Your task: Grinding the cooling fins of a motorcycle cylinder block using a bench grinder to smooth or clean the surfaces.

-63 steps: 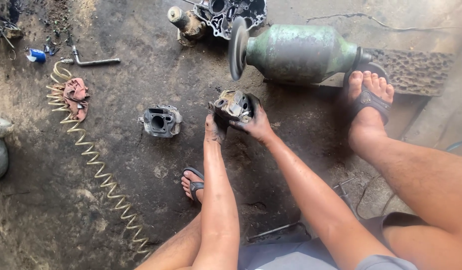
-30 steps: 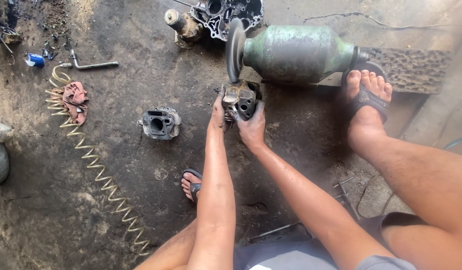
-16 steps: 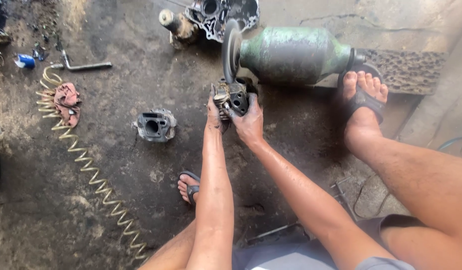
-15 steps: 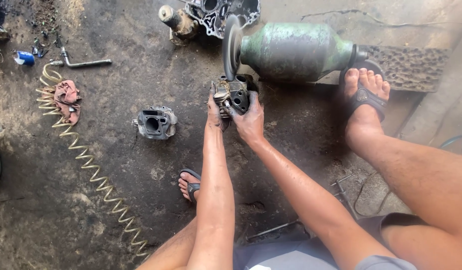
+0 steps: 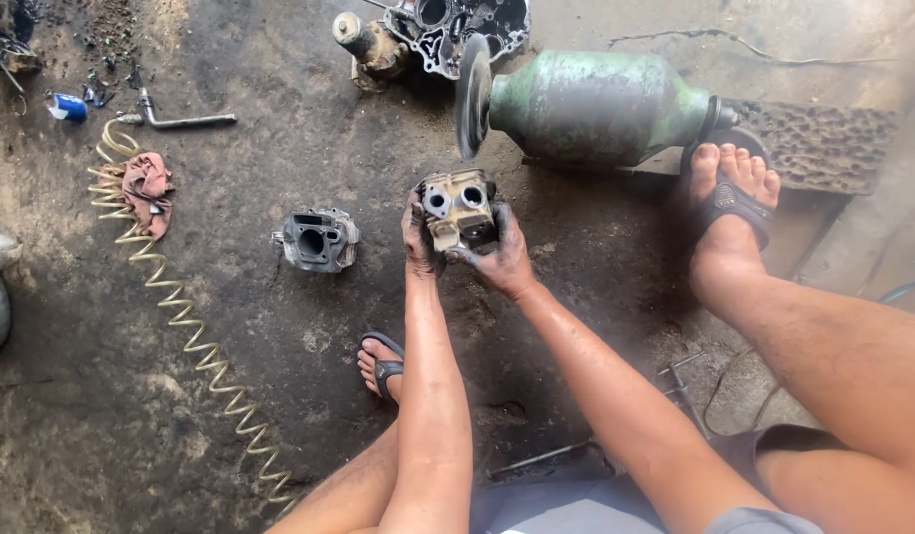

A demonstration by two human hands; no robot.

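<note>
I hold a grimy metal engine part [image 5: 456, 206] with two round ports facing up, gripped from both sides. My left hand [image 5: 418, 237] clasps its left side and my right hand [image 5: 502, 255] cups its right side and underside. The part sits just below the grinding wheel [image 5: 471, 96] of a green bench grinder motor [image 5: 596, 107], a short gap apart from the wheel. My right foot in a sandal [image 5: 730, 203] presses against the grinder's far end.
A second metal cylinder part [image 5: 317, 238] lies on the dirty floor to the left. A yellow coiled hose [image 5: 181, 316], a red rag [image 5: 146, 183], an L-shaped wrench [image 5: 176, 119] and an engine casing [image 5: 453, 28] lie around. My left foot [image 5: 380, 364] rests below.
The engine part was held up against the grinding wheel; now both hands have drawn it down and away from the wheel and turned its ported face upward.
</note>
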